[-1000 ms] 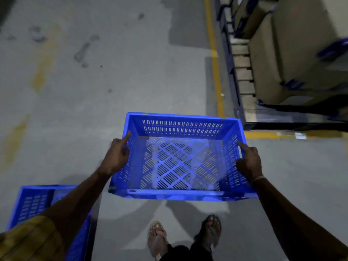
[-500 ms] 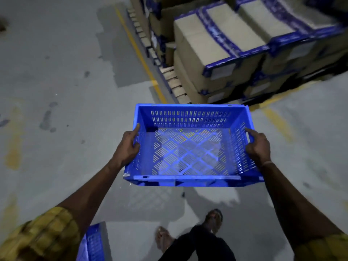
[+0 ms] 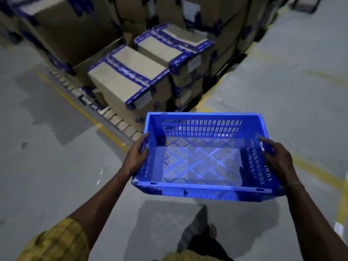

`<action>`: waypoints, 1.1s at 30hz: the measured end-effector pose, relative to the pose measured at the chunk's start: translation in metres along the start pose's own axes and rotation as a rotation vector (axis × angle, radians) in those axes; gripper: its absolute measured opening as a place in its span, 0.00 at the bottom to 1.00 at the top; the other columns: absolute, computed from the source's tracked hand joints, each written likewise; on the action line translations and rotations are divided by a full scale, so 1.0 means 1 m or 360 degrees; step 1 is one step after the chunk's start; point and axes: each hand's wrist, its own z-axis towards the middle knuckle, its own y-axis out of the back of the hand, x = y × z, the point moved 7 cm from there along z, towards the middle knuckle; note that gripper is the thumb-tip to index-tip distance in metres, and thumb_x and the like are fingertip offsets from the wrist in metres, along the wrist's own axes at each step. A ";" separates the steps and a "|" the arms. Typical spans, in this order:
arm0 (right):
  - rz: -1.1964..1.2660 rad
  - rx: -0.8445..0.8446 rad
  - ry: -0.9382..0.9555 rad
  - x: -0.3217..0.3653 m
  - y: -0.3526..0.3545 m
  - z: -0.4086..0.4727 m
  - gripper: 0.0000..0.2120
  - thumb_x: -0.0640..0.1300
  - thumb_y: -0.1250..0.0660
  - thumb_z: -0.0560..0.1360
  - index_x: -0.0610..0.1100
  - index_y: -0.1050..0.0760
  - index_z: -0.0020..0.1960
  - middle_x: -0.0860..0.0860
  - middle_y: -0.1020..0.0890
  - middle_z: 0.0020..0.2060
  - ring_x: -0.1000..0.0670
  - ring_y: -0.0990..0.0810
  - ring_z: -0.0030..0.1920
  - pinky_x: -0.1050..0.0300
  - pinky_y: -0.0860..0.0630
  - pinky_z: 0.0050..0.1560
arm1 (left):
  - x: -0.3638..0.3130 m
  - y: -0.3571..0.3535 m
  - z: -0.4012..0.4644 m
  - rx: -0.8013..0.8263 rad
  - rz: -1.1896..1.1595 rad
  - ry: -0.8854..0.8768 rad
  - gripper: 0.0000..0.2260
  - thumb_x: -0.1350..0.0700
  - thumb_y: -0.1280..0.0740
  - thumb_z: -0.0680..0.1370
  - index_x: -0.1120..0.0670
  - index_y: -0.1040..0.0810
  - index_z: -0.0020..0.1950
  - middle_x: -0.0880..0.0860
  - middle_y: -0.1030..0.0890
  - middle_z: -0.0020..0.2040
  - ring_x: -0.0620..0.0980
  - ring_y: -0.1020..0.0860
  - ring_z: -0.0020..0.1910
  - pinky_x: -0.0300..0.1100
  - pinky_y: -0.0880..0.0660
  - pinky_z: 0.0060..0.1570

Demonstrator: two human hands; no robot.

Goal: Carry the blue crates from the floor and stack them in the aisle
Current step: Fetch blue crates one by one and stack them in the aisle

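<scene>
Presently my left hand [image 3: 136,157] and right hand [image 3: 278,161] each grip a short side of the empty crate [image 3: 203,159], lower centre of frame; rigid, light, best held at the side rims.

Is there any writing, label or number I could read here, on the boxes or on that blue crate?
No text can be read in this picture.
White labels on the ends of the cardboard boxes: too blurred to read.
Blue tape bands across the box tops: any print is too blurred to read.
Blue crate, gripped by the left hand and right hand: no writing shows.
Yellow floor lines: plain lines, no words.
</scene>
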 end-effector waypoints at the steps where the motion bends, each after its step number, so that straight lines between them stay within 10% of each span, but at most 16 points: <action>1: -0.0014 -0.0033 -0.0038 -0.015 0.016 0.002 0.25 0.38 0.34 0.75 0.49 0.25 0.71 0.38 0.21 0.55 0.35 0.22 0.57 0.43 0.27 0.57 | -0.015 -0.016 0.014 0.0033 0.0005 -0.0041 0.26 0.55 0.39 0.78 0.38 0.34 0.75 0.43 0.30 0.73 0.38 0.32 0.71 0.38 0.35 0.69; 9: -0.0034 -0.0349 -0.0292 -0.098 0.132 0.018 0.28 0.31 0.34 0.75 0.49 0.26 0.72 0.35 0.22 0.56 0.32 0.21 0.54 0.40 0.24 0.53 | -0.116 -0.129 0.132 0.0385 -0.0121 -0.0230 0.24 0.45 0.37 0.79 0.39 0.32 0.76 0.46 0.25 0.72 0.52 0.24 0.69 0.62 0.26 0.66; 18: -0.0025 -0.0518 -0.0491 -0.161 0.192 0.091 0.27 0.33 0.36 0.76 0.52 0.27 0.72 0.40 0.22 0.56 0.40 0.22 0.55 0.51 0.27 0.52 | -0.210 -0.230 0.261 0.0525 -0.0338 -0.0431 0.22 0.57 0.34 0.82 0.39 0.28 0.73 0.47 0.22 0.69 0.44 0.22 0.64 0.50 0.23 0.63; 33: 0.0159 -0.0824 -0.0843 -0.222 0.239 0.308 0.28 0.31 0.37 0.76 0.52 0.27 0.72 0.40 0.23 0.58 0.43 0.23 0.58 0.54 0.29 0.60 | -0.340 -0.380 0.569 0.0859 -0.0300 -0.0643 0.23 0.61 0.34 0.81 0.45 0.28 0.74 0.50 0.22 0.69 0.53 0.22 0.67 0.59 0.26 0.68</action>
